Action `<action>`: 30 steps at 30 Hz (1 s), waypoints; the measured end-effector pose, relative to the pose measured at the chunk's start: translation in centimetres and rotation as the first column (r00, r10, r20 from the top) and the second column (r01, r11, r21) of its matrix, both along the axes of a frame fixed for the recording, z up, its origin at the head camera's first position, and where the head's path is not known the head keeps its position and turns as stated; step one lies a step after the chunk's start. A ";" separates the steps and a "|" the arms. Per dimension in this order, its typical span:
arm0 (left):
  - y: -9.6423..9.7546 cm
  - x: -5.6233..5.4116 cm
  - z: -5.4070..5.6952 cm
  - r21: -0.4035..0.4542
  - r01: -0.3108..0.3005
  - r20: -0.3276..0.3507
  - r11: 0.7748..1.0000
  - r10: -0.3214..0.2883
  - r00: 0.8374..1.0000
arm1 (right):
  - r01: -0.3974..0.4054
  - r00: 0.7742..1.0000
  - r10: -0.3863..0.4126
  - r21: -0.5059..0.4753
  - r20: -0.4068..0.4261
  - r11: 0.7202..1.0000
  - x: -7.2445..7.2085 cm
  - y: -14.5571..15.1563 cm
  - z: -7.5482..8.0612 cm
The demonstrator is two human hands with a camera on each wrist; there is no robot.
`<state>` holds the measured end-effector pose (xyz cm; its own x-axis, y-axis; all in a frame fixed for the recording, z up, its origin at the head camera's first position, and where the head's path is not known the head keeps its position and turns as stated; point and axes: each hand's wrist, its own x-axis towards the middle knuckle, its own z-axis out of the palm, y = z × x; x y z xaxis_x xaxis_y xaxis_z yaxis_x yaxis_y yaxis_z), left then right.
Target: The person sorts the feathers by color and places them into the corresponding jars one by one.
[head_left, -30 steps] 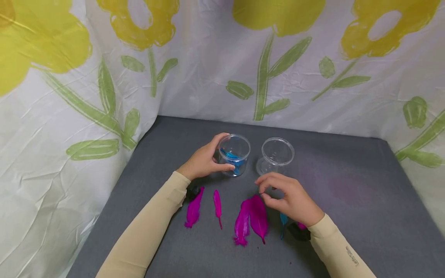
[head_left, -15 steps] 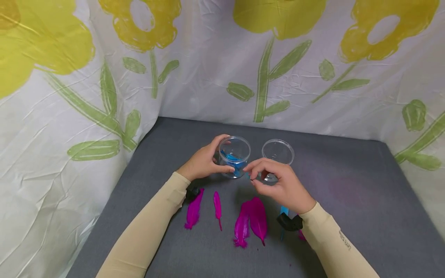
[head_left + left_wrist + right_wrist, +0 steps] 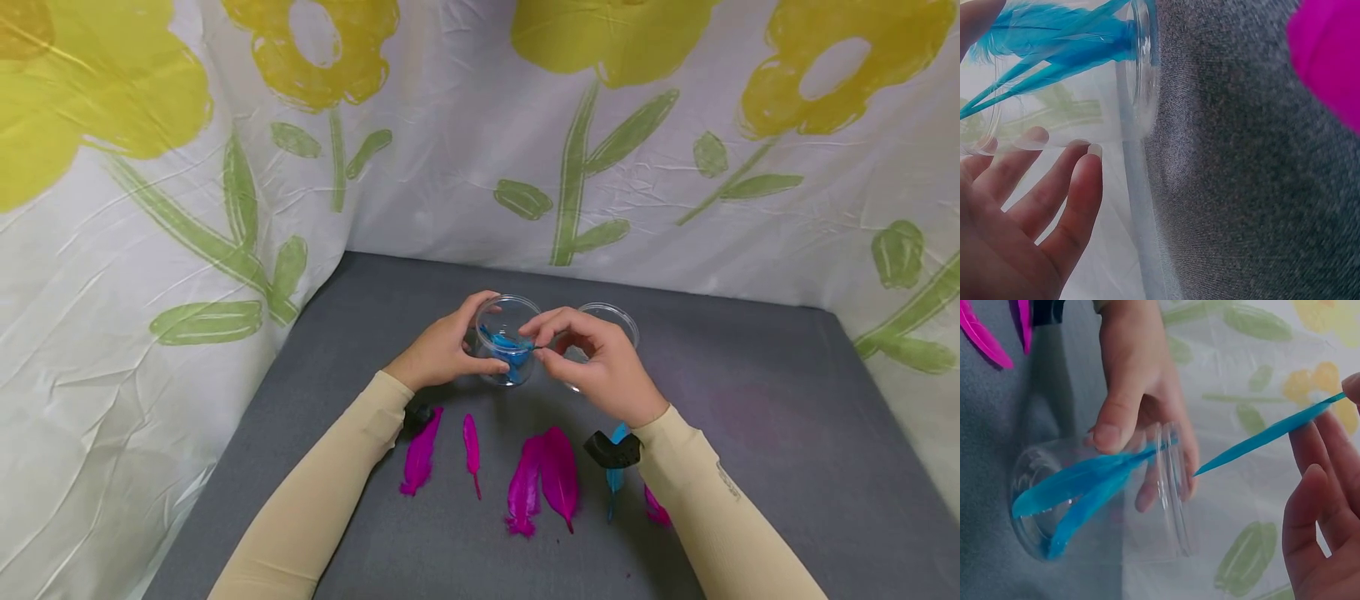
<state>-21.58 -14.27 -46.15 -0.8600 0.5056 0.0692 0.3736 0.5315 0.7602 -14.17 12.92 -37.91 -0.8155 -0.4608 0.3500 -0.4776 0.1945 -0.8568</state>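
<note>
My left hand [image 3: 442,348] holds a clear plastic jar [image 3: 489,318] from its left side, thumb in front. Several blue feathers [image 3: 1082,487] stand inside this jar, best seen in the right wrist view. Beside the jar's right side, my right hand [image 3: 606,367] pinches another blue feather [image 3: 1260,440] by its quill end. In the right wrist view its free tip points at the jar's mouth, close to the rim; whether it touches I cannot tell. A second clear jar [image 3: 634,327] stands behind the right hand, partly hidden by it.
On the grey table [image 3: 757,467] lie several magenta feathers [image 3: 558,475] in front of the jars. One blue feather [image 3: 615,481] lies under the right wrist's black strap [image 3: 611,452], partly covered. A floral curtain [image 3: 450,167] hangs behind and at the sides.
My right hand has moved left and away from me to the first jar, carrying the pinched blue feather. My left hand keeps holding that jar in about the same place.
</note>
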 end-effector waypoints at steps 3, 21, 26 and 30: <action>0.0 0.0 0.0 0.002 -0.004 0.004 1.000 0.004 1.000 | 0.012 1.000 -0.012 0.000 0.007 1.000 -0.5 -0.1 -0.1; -0.1 0.1 0.1 -0.007 0.001 -0.005 1.000 -0.001 1.000 | 0.037 0.999 -0.039 0.042 0.036 0.998 -2.5 -1.3 -1.4; -0.1 0.1 0.0 -0.005 0.000 -0.009 1.000 0.000 1.000 | 0.044 0.998 -0.047 0.063 0.034 0.997 -2.7 -1.5 -1.7; -0.1 0.1 0.0 0.003 -0.001 -0.005 1.000 0.001 1.000 | 0.055 0.998 -0.057 0.084 0.021 0.995 -3.0 -1.6 -1.9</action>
